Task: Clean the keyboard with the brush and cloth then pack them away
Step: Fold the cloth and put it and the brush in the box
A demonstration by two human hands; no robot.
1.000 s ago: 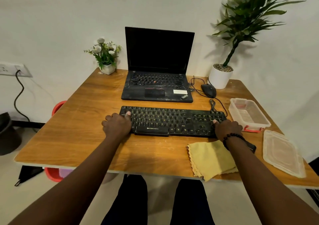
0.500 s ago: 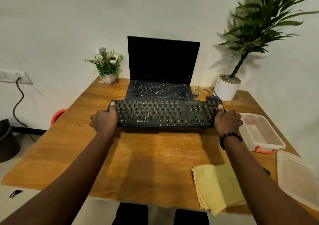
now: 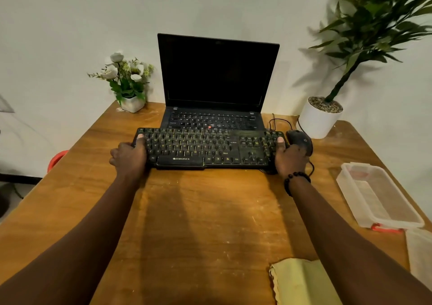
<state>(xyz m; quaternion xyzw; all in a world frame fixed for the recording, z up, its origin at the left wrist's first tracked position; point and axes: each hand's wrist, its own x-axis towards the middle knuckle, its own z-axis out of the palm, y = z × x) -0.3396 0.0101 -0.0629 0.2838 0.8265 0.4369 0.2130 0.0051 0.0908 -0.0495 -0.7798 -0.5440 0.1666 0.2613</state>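
From the head camera, the left hand (image 3: 129, 156) and the right hand (image 3: 289, 158) grip the two ends of the black keyboard (image 3: 205, 149), thumbs on top. The keyboard sits at 12 o'clock on the worktop (image 3: 210, 211), overlapping the front of the laptop (image 3: 217, 75). The yellow cloth (image 3: 301, 281) lies at 5 o'clock, and the clear container (image 3: 378, 194) at 3 o'clock.

Black keyboard (image 3: 208, 149), yellow cloth (image 3: 301, 281)

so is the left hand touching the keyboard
Touching: the head view shows the left hand gripping the keyboard at its left end, thumb on top.
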